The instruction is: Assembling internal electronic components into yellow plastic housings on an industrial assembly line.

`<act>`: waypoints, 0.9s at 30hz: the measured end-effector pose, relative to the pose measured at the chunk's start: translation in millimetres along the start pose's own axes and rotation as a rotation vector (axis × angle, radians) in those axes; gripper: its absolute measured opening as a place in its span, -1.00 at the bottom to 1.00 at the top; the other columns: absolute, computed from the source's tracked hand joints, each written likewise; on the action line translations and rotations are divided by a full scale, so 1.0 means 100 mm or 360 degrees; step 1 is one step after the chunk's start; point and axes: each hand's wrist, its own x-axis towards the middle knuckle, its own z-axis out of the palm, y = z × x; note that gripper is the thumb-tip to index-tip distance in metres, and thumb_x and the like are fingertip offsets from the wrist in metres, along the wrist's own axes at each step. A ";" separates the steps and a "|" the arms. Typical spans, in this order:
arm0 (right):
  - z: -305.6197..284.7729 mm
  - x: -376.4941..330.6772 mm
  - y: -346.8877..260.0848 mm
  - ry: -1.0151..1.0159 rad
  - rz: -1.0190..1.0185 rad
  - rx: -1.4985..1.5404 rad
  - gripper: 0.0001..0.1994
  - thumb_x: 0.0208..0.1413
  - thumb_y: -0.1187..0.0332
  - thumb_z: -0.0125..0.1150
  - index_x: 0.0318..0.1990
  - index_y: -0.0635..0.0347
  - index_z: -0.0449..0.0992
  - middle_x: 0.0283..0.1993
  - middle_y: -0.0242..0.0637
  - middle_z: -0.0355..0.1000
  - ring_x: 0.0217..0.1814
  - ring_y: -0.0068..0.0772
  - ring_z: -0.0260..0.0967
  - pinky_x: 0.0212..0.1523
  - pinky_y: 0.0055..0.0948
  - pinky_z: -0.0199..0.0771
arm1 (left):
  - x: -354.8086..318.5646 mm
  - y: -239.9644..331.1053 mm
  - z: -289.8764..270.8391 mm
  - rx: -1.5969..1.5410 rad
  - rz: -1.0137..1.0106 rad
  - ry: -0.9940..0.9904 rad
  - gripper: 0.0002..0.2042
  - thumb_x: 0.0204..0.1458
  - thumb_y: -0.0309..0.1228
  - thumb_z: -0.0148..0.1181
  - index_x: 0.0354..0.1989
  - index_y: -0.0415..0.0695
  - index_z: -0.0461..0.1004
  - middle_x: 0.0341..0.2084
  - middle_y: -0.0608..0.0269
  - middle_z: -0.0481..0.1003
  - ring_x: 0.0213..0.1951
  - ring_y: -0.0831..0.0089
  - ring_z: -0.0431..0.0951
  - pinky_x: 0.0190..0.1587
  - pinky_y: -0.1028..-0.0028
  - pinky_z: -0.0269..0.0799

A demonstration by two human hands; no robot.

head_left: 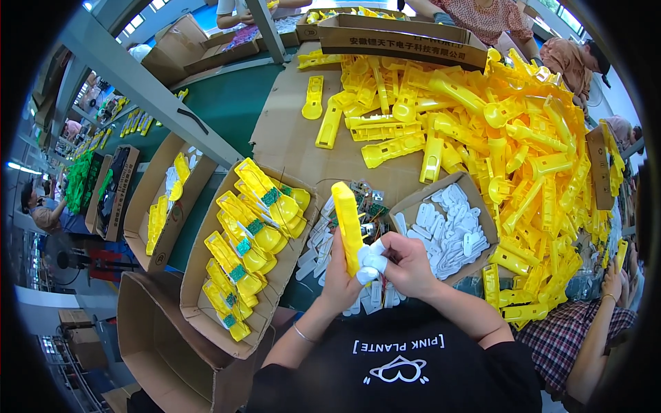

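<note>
In front of my chest, my left hand (339, 277) grips a long yellow plastic housing (348, 224), which stands nearly upright. My right hand (407, 263) is closed beside it, its fingertips pinched together against the housing's right side. White finger covers (372, 260) wrap several fingertips where the hands meet. Whatever the right fingers pinch is hidden. Just behind the hands lie small circuit boards with wires and metal parts (372, 206). Flat white plastic pieces (318, 241) are scattered to the left of the hands.
A cardboard box (265, 323) at left holds rows of yellow housings with green boards (243, 246). White pieces fill a smaller box (475, 265) at right. A large pile of yellow housings (441, 117) covers the far right. A co-worker's hand (611, 281) is at the right edge.
</note>
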 end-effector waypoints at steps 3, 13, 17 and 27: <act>-0.11 0.13 -0.20 -0.0230 0.0069 -0.0321 -0.91 -0.07 0.51 0.21 -0.41 0.31 0.44 -0.55 -0.45 0.39 -0.43 -0.72 0.35 -0.43 -0.68 0.34 | 0.05 0.06 -0.17 0.0216 0.0049 -0.0057 -0.18 -0.09 -0.28 0.22 0.23 -0.31 -0.18 -0.04 0.08 0.25 -0.06 0.33 0.33 0.01 0.42 0.24; -0.12 0.40 0.24 -0.0127 -0.0600 -0.1202 -0.88 -0.27 0.47 0.24 -0.49 0.18 0.46 -0.52 -0.27 0.29 -0.44 -0.22 0.28 -0.41 -0.33 0.31 | -0.10 0.11 -0.48 -0.0598 -0.0361 0.0426 -0.57 -0.04 -0.45 0.07 0.02 -0.27 0.16 -0.33 0.05 0.45 -0.28 0.30 0.49 -0.21 0.35 0.46; 0.18 0.31 0.32 -0.0291 -0.0644 -0.1466 -0.82 -0.31 0.48 0.19 -0.43 0.17 0.43 -0.48 -0.26 0.29 -0.43 -0.20 0.30 -0.38 -0.32 0.33 | -0.13 -0.02 -0.37 -0.0658 -0.0409 0.0453 -0.56 -0.04 -0.45 0.07 0.03 -0.28 0.16 -0.30 0.02 0.44 -0.26 0.27 0.50 -0.17 0.32 0.46; -0.31 0.32 -0.10 -0.0297 -0.0026 -0.0125 -0.84 -0.12 0.61 0.17 -0.31 0.30 0.44 -0.40 -0.36 0.37 -0.28 -0.50 0.41 -0.30 -0.56 0.43 | 0.03 0.26 -0.29 -0.0849 -0.0270 0.0334 -0.52 -0.05 -0.37 0.10 0.03 -0.27 0.14 -0.20 -0.14 0.41 -0.15 0.18 0.47 -0.07 0.22 0.40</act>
